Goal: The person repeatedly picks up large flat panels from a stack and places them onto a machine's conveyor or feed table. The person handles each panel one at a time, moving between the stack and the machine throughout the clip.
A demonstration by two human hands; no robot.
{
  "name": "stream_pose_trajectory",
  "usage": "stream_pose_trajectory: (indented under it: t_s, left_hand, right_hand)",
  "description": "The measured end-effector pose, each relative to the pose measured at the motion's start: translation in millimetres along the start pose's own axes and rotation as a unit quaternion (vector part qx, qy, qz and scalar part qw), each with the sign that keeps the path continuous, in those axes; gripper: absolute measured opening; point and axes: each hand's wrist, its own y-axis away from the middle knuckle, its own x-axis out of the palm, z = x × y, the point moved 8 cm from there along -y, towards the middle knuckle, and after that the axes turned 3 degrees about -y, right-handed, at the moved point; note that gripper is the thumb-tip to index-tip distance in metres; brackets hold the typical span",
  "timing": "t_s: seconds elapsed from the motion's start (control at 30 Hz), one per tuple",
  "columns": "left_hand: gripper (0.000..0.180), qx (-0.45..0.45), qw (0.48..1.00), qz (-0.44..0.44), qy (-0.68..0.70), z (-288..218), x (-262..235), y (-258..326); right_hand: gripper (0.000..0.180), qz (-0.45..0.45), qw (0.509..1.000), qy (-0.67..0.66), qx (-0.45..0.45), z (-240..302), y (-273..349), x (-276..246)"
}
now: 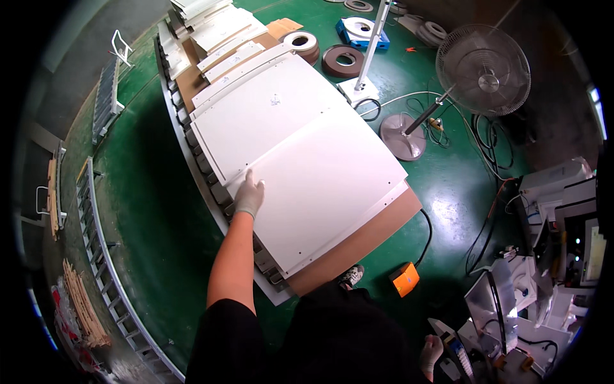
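My left hand (pixel 249 194), in a light glove, rests flat on the left edge of a large white panel (pixel 326 185) that lies on a brown board (pixel 377 233) over a roller conveyor (pixel 192 141). A second white panel (pixel 262 105) lies just beyond it. My right hand (pixel 430 354), also gloved, is low at the lower right, next to a small dark device (pixel 462 360) with buttons; whether it grips the device is unclear.
Stacks of white panels (pixel 217 32) sit at the far end of the conveyor. A pedestal fan (pixel 480 70), cables, tape rolls (pixel 342 61) and an orange foot pedal (pixel 404 280) stand on the green floor. Machine equipment (pixel 563 224) fills the right side.
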Motion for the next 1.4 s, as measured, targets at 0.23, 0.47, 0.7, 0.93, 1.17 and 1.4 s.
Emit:
stream_pose_trajectory:
  t_s: [0.23, 0.47, 0.7, 0.93, 1.17, 1.4]
  left_hand:
    - [0.076, -0.049, 0.985, 0.018, -0.166, -10, -4, -30]
    - [0.073, -0.053, 0.987, 0.052, -0.141, -8, -13, -15]
    - [0.067, -0.034, 0.986, 0.072, -0.148, -10, -19, 25]
    - [0.062, 0.155, 0.986, 0.008, -0.056, 62, 8, 90]
    - [0.058, -0.211, 0.807, -0.038, 0.551, 197, 49, 84]
    - [0.039, -0.179, 0.807, 0.143, 0.544, 175, 77, 128]
  right_hand:
    - [0.037, 0.024, 0.994, -0.022, 0.108, 17, 45, 16]
    - [0.040, 0.092, 0.990, -0.006, 0.103, 6, 46, 27]
    - [0.036, 0.119, 0.988, -0.053, 0.083, 60, 8, 37]
    - [0.034, 0.145, 0.987, -0.047, 0.059, 46, -5, 52]
    - [0.028, 0.272, 0.940, 0.107, -0.178, -70, -8, 94]
    - [0.030, 0.262, 0.960, 0.035, -0.092, 72, -77, 109]
